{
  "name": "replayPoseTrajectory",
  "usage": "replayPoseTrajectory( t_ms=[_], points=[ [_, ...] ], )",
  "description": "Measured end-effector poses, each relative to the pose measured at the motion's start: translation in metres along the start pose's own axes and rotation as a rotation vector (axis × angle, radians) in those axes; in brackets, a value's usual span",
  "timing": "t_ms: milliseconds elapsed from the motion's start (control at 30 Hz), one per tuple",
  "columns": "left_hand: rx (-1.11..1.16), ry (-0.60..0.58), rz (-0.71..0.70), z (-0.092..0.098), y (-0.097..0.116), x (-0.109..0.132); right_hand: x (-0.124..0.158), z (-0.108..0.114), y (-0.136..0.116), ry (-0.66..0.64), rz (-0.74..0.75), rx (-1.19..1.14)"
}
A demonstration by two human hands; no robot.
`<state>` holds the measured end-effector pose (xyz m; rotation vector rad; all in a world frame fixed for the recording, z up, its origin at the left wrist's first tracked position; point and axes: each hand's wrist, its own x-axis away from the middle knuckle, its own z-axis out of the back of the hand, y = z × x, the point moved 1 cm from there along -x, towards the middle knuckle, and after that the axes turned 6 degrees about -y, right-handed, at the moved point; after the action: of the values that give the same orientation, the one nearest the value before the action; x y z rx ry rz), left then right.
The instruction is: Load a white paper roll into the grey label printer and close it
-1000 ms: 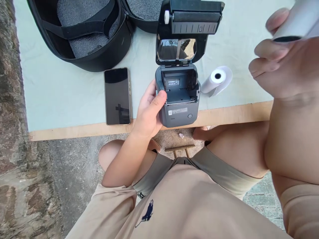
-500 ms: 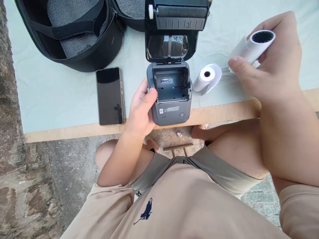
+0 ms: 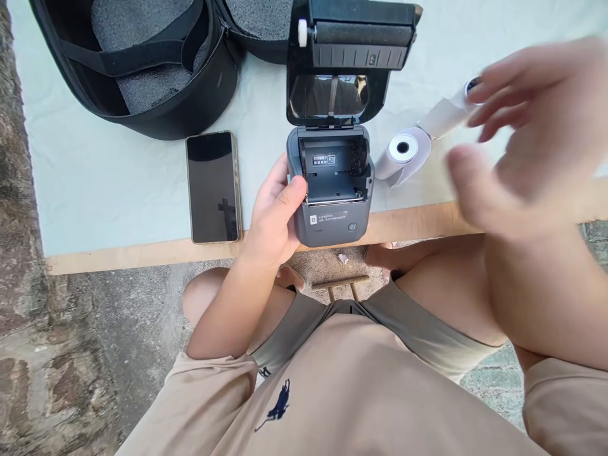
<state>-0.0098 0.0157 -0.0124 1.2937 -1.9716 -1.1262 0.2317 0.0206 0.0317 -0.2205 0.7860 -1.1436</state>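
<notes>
My left hand (image 3: 275, 218) grips the left side of a dark grey label printer (image 3: 332, 218), thumb on the rim of its paper bay. The printer's lid (image 3: 337, 95) is raised and the bay inside holds no roll. My right hand (image 3: 527, 139), blurred by motion, is off to the right with fingers apart and nothing between them. Just left of it a white paper roll (image 3: 446, 115) lies on the table, its far end partly behind my fingers. A second paper roll (image 3: 392, 158), its loose end curling out, lies against the printer's right side.
A smartphone (image 3: 213, 187) with a dark screen lies left of my left hand. Behind it stands an unzipped black case (image 3: 190, 104) with grey foam and a strap inside. The wooden edge (image 3: 142, 254) of the cloth-covered table runs in front of my knees.
My right hand has let go of the larger paper roll, which now lies on the table, and its fingers have spread. The printer, still in my left hand, has shifted slightly right in view.
</notes>
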Motion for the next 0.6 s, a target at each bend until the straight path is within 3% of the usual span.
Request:
replayPoseTrajectory(
  t_ms=[100, 200, 367, 467, 600],
  points=[
    [0.006, 0.025, -0.008, 0.001, -0.001, 0.001, 0.000, -0.016, -0.013, -0.186, 0.183, 0.162],
    [-0.004, 0.054, -0.003, 0.001, -0.002, 0.001, -0.002, -0.029, -0.006, -0.282, 0.068, 0.205],
    [-0.043, 0.093, 0.035, -0.001, -0.001, 0.002, -0.002, -0.031, 0.008, -0.269, -0.010, 0.114],
    [-0.025, 0.078, 0.022, -0.001, 0.000, 0.002, -0.005, -0.027, 0.005, -0.211, -0.090, -0.148],
    [0.014, 0.015, -0.002, 0.003, -0.003, 0.000, -0.014, -0.020, -0.010, -0.063, -0.285, -0.771]
  ],
)
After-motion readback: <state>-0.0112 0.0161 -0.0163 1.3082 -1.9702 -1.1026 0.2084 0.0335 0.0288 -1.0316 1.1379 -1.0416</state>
